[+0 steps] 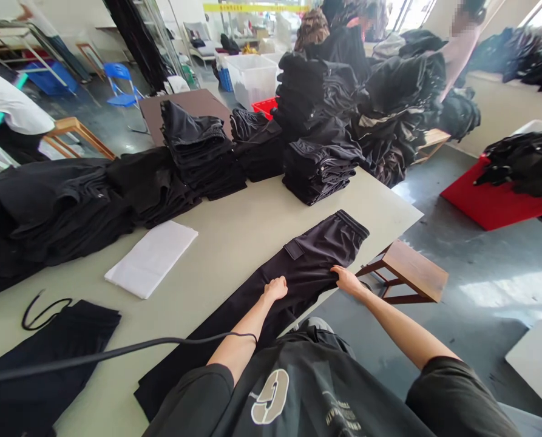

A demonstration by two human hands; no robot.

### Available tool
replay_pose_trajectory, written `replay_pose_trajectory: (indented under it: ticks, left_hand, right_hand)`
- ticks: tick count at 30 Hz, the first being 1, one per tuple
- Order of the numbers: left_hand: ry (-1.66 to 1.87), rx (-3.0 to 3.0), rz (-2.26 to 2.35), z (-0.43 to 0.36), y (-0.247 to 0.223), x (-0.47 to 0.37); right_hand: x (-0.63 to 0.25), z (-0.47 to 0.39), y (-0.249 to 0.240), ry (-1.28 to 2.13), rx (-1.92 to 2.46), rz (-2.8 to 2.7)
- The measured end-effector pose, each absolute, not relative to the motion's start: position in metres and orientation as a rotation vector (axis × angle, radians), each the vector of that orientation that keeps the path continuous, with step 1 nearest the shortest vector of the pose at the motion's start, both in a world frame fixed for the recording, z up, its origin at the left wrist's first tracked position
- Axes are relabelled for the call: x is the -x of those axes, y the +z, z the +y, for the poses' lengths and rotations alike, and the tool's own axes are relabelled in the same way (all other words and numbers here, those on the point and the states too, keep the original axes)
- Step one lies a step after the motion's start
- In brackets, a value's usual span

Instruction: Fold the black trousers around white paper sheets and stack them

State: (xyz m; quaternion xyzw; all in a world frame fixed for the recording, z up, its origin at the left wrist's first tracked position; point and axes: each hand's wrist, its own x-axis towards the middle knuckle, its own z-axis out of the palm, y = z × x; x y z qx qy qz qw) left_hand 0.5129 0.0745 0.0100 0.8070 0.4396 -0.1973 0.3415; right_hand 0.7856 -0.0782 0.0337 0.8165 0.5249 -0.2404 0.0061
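A pair of black cargo trousers (pixel 314 258) lies lengthwise along the near edge of the pale table (pixel 225 233), its elastic waistband toward the far right and a flap pocket facing up. My left hand (pixel 276 289) is closed on the cloth around the middle of the trousers. Farther right, my right hand (pixel 346 280) pinches their near edge below the waistband. At the table's left lies another dark folded garment (pixel 56 358), with a black cord (pixel 43 312) beside it. A stack of white sheets (pixel 152 258) rests between that garment and the piles.
Folded black garments form tall stacks (pixel 320 164) and a long heap (pixel 70 206) along the table's far side. A wooden stool (pixel 411 270) stands off the right edge. Beyond it is a red bin (pixel 480 197) heaped with dark clothes. A dark cable (pixel 116 352) crosses above my left forearm.
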Motion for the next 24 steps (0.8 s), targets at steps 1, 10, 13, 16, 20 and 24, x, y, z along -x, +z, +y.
replay_pose_trajectory:
  ticks: [1,10,13,16,20,24]
  left_hand:
    - [-0.512,-2.105,1.143,0.074,0.010,-0.512]
    - [-0.470,-2.225,1.176,0.051,0.013,-0.512]
    - [-0.283,-2.449,0.995,0.020,0.010,-0.504]
    - [-0.156,-2.604,0.732,-0.010,0.002,-0.493]
    - [-0.207,-2.663,0.737,-0.026,-0.006,-0.485]
    - [-0.232,-2.692,0.880,-0.020,-0.008,-0.481]
  right_hand:
    - [-0.790,-0.085,0.032,-0.802,-2.527,1.722]
    - [-0.813,-0.107,0.027,-0.954,-2.242,1.940]
    - [-0.813,-0.104,0.025,-0.909,-2.207,1.908]
    - [-0.814,-0.101,0.021,-0.809,-2.213,1.902]
    - [-0.815,-0.091,0.018,-0.605,-2.270,1.932]
    - [-0.808,-0.079,0.025,-0.363,-2.434,1.835]
